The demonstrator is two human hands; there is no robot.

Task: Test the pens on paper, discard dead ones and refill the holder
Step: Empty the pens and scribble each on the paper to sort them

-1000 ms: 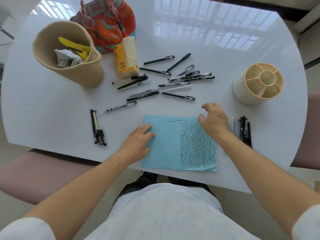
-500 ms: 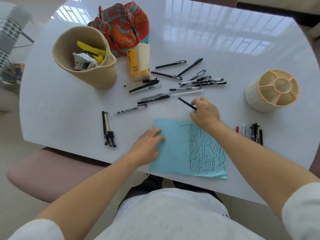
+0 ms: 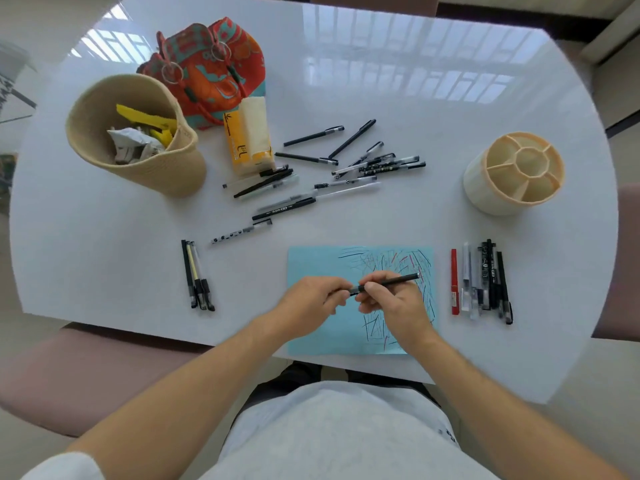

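I hold a slim black pen (image 3: 391, 283) level above the scribbled blue paper (image 3: 311, 265) on the worktop (image 3: 450, 98). My right hand (image 3: 391, 306) grasps the barrel; my left hand (image 3: 311, 303) pinches its near, grey end. Divided cream holder (image 3: 481, 188) stands far right.

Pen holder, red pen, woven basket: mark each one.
Pen holder (image 3: 479, 188): head view, on its outer wall.
Red pen (image 3: 454, 271): head view, on its barrel.
Woven basket (image 3: 180, 168): head view, on its outer wall.
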